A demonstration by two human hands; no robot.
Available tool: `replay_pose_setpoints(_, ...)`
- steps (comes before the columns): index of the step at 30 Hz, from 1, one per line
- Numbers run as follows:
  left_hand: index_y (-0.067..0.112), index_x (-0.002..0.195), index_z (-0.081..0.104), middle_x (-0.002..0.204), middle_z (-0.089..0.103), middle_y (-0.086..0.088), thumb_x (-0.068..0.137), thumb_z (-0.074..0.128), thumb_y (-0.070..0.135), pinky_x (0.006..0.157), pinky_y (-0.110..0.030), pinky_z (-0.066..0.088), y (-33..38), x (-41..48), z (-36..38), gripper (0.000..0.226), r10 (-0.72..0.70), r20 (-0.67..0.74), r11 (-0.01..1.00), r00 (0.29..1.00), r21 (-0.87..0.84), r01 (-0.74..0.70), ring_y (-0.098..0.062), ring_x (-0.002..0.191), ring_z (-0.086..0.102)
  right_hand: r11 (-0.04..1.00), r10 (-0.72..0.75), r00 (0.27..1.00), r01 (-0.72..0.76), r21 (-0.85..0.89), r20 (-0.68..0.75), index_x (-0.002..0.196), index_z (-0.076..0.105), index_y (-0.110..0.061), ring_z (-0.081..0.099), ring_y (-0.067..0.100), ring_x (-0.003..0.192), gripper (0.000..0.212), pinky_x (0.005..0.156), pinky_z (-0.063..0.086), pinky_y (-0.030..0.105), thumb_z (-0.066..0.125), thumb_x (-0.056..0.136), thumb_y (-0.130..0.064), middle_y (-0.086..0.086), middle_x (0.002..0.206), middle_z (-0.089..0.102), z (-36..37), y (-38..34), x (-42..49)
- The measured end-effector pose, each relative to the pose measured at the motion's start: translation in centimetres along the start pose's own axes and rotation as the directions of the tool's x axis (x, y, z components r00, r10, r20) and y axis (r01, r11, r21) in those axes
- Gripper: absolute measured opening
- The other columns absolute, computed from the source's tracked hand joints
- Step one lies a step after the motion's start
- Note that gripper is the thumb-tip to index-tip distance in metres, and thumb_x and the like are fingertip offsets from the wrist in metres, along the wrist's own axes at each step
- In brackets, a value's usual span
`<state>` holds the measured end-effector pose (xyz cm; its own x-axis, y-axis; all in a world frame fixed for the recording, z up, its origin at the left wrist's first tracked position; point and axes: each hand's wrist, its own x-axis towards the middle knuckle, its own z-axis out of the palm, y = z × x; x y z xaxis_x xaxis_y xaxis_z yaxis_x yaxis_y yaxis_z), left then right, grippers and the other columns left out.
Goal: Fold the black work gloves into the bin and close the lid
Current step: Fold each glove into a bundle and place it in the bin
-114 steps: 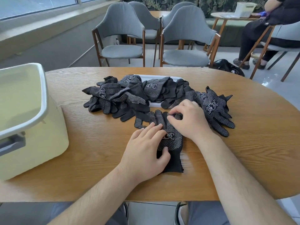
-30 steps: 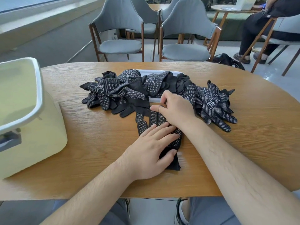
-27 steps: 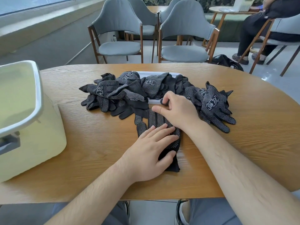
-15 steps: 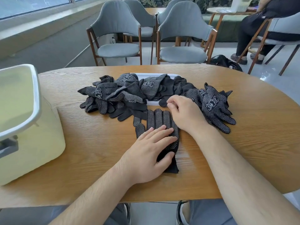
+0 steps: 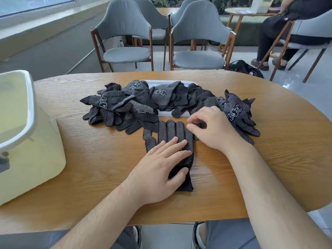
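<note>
One black dotted work glove point(image 5: 171, 130) lies flat on the wooden table point(image 5: 269, 159), fingers pointing away from me. My left hand point(image 5: 159, 169) presses flat on its palm and cuff, fingers straight. My right hand point(image 5: 212, 128) sits at the glove's right edge with curled fingers, pinching a small black piece of glove by the little finger. Behind them a pile of black gloves point(image 5: 125, 105) spreads across the table. The pile partly covers a white lid point(image 5: 165, 81). The pale yellow bin point(image 5: 36, 150) stands open at the left.
Grey chairs point(image 5: 125, 42) with wooden legs stand beyond the far table edge. A person sits at the back right point(image 5: 287, 24) beside a small round table. More gloves point(image 5: 239, 112) lie just right of my right hand.
My right hand slid from the glove's fingertips to its right edge and now pinches there. The glove's fingers lie straighter and closer together. My left hand kept pressing in place.
</note>
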<state>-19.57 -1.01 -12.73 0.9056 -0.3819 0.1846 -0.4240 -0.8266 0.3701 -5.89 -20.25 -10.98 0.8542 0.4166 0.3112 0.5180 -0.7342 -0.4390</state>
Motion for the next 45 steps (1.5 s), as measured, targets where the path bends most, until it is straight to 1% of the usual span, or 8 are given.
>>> replay_pose_setpoints(11, 0.036, 0.152, 0.036, 0.166, 0.014, 0.020, 0.103, 0.029, 0.053, 0.127, -0.032, 0.002, -0.2, 0.2, 0.0, 0.053, 0.024, 0.050, 0.997, 0.998, 0.073, -0.028, 0.000, 0.154, -0.007, 0.989, 0.071, 0.994, -0.082, -0.127, -0.088, 0.101, 0.075, -0.034, 0.051, 0.017, 0.111, 0.021, 0.096, 0.032, 0.037, 0.061, 0.095, -0.048, -0.011, 0.108, 0.062, 1.7, -0.1, -0.7)
replay_pose_setpoints(14, 0.036, 0.153, 0.034, 0.166, 0.009, 0.023, 0.105, 0.028, 0.057, 0.126, -0.027, -0.005, -0.2, 0.4, -0.5, 0.053, 0.045, 0.064, 0.999, 0.997, -0.019, -0.044, 0.004, 0.152, -0.011, 0.988, 0.065, 0.992, -0.080, -0.136, -0.108, 0.099, 0.072, -0.033, 0.051, 0.015, 0.108, 0.019, 0.095, 0.032, 0.036, 0.059, 0.096, -0.046, -0.012, 0.104, 0.061, 2.0, -0.2, -0.5)
replay_pose_setpoints(17, 0.031, 0.144, 0.051, 0.158, 0.032, 0.022, 0.105, 0.033, 0.052, 0.124, -0.023, 0.011, -1.4, 1.2, -1.9, 0.047, -0.017, -0.028, 0.979, 0.999, -0.206, 0.011, 0.004, 0.150, 0.016, 0.989, 0.059, 0.990, -0.075, -0.126, -0.126, 0.099, 0.070, -0.033, 0.051, 0.014, 0.106, 0.017, 0.093, 0.032, 0.036, 0.058, 0.095, -0.046, -0.014, 0.100, 0.059, 2.1, -0.2, -0.4)
replay_pose_setpoints(21, 0.022, 0.125, 0.064, 0.127, 0.058, 0.011, 0.101, 0.038, 0.041, 0.104, -0.045, 0.043, -4.7, 3.9, -2.9, 0.040, -0.096, -0.243, 0.993, 0.965, 0.043, 0.109, -0.015, 0.121, 0.050, 0.995, 0.027, 0.991, -0.039, -0.088, -0.134, 0.108, 0.072, -0.033, 0.050, 0.014, 0.108, 0.025, 0.099, 0.034, 0.039, 0.054, 0.097, -0.048, -0.012, 0.106, 0.061, 2.5, -0.9, 0.2)
replay_pose_setpoints(27, 0.017, 0.115, 0.068, 0.112, 0.068, 0.006, 0.102, 0.047, 0.024, 0.095, -0.044, 0.050, -6.7, 5.8, -2.2, 0.026, -0.142, -0.302, 0.977, 0.943, 0.109, 0.182, -0.019, 0.107, 0.058, 0.992, 0.004, 0.999, -0.008, -0.130, -0.032, 0.122, 0.070, -0.033, 0.045, 0.016, 0.118, 0.034, 0.105, 0.027, 0.039, 0.052, 0.099, -0.051, -0.012, 0.119, 0.058, 2.9, -1.2, 0.6)
replay_pose_setpoints(34, 0.020, 0.106, 0.076, 0.108, 0.067, 0.010, 0.095, 0.068, 0.026, 0.095, -0.024, 0.038, -9.4, 4.6, -3.4, 0.015, -0.181, -0.304, 0.972, 0.935, 0.089, 0.217, -0.013, 0.106, 0.054, 0.995, 0.020, 0.999, -0.024, -0.095, -0.046, 0.115, 0.070, -0.034, 0.047, 0.015, 0.115, 0.028, 0.105, 0.029, 0.039, 0.055, 0.098, -0.051, -0.012, 0.115, 0.058, 3.1, -1.2, 0.5)
replay_pose_setpoints(41, 0.016, 0.101, 0.074, 0.104, 0.063, 0.001, 0.089, 0.071, 0.014, 0.092, -0.047, 0.043, -9.7, 5.0, -3.5, 0.012, -0.310, -0.444, 0.911, 0.841, 0.113, 0.396, -0.029, 0.107, 0.055, 0.994, 0.012, 0.999, -0.016, -0.109, -0.042, 0.123, 0.069, -0.032, 0.045, 0.016, 0.117, 0.033, 0.105, 0.028, 0.039, 0.053, 0.099, -0.048, -0.011, 0.119, 0.057, 3.0, -1.2, 0.2)
replay_pose_setpoints(45, 0.019, 0.097, 0.074, 0.101, 0.060, 0.007, 0.091, 0.069, 0.016, 0.094, -0.043, 0.044, -8.9, 4.8, -3.0, 0.008, -0.180, -0.434, 0.969, 0.883, 0.074, 0.234, -0.019, 0.102, 0.052, 0.996, 0.016, 0.999, -0.019, -0.084, -0.029, 0.115, 0.068, -0.033, 0.044, 0.015, 0.114, 0.025, 0.105, 0.028, 0.041, 0.054, 0.099, -0.046, -0.012, 0.114, 0.056, 3.0, -1.3, 0.3)
